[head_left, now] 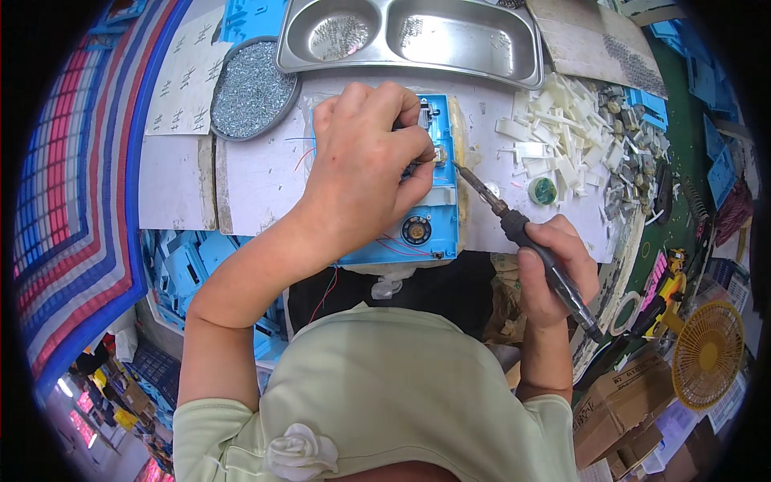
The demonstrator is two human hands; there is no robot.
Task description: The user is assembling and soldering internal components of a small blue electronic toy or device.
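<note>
My right hand (560,273) grips a soldering iron (516,225) by its dark handle. The iron's tip points left, at a small pale part near the right side of a blue plastic casing (444,229). Over that casing lies my left hand (360,153), fingers bent and closed at the same part; what they pinch is hidden behind them. A small round speaker (417,230) sits in the casing's lower end, with thin red wires beside it. My left hand covers much of the casing's left side.
Beyond the casing stands a steel compartment tray (409,71) beside a dark bowl of small metal pieces (255,88). White plastic parts (554,128) and metal parts (630,161) are heaped at the right, near a small green round container (542,190). A yellow fan (708,353) stands lower right.
</note>
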